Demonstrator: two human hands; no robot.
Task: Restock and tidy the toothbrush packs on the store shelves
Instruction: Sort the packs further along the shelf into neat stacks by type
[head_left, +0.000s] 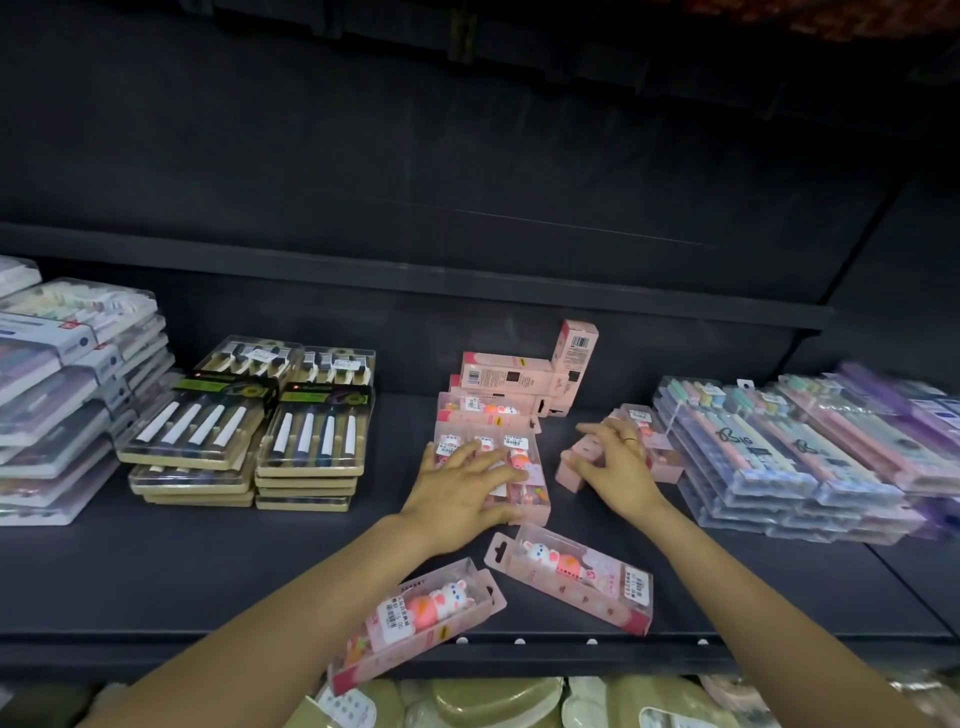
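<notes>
A dark shelf (208, 571) runs the full width of the view, with another dark board above it. On its right side lies a broad stack of clear pastel toothbrush packs (779, 457), blurred at the far right edge, with a handwritten-looking "Big" legible on two of them. At the left edge a tall pile of purple and white packs (67, 395) is cut off by the frame, its print too small to read. Beside it sit two stacks of kraft-backed packs (249, 436) with black and green header labels whose wording cannot be made out. In the middle stands the cluster of pink toothbrush packs (493, 410), some lying flat with cartoon animal caps showing, some turned over to show barcodes, and one pink box (576, 345) standing upright behind. The left hand (462, 493) lies spread and flat, fingers nearly straight, pressing on the front pack of that cluster. The right hand (615, 462), wearing a ring, curls its fingers round a small pink pack (574, 467) just right of the cluster; much of that pack is hidden beneath the hand. Two loose pink packs lie askew near the shelf's front edge: one (571, 574) between the forearms, the other (421, 618) overhanging the lip under the left forearm, each with a white price sticker too small to read.
</notes>
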